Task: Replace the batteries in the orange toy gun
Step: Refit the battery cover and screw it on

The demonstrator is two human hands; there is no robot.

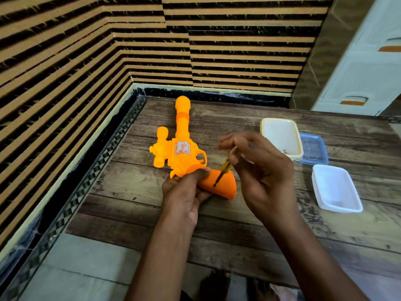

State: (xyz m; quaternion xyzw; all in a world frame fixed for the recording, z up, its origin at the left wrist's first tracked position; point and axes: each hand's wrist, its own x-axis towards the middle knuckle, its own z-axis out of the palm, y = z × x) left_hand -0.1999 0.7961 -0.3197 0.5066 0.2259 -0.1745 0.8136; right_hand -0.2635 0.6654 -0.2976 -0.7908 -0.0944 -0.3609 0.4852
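Observation:
The orange toy gun (180, 146) lies flat on the wooden board (134, 183), barrel pointing away from me. My left hand (186, 192) grips it where the body meets the handle (223, 185), thumb pressed on top. My right hand (258, 168) pinches a small yellow-handled screwdriver (225, 166) between thumb and fingers. The screwdriver's dark tip touches the upper face of the handle. No batteries show in this view.
Right of the gun stands a cream tub (282, 137) with small metal bits inside, then a blue lid (314, 151) and a white tub (336, 187). A striped wall runs along the left and back. Drawers (368, 79) stand at the far right.

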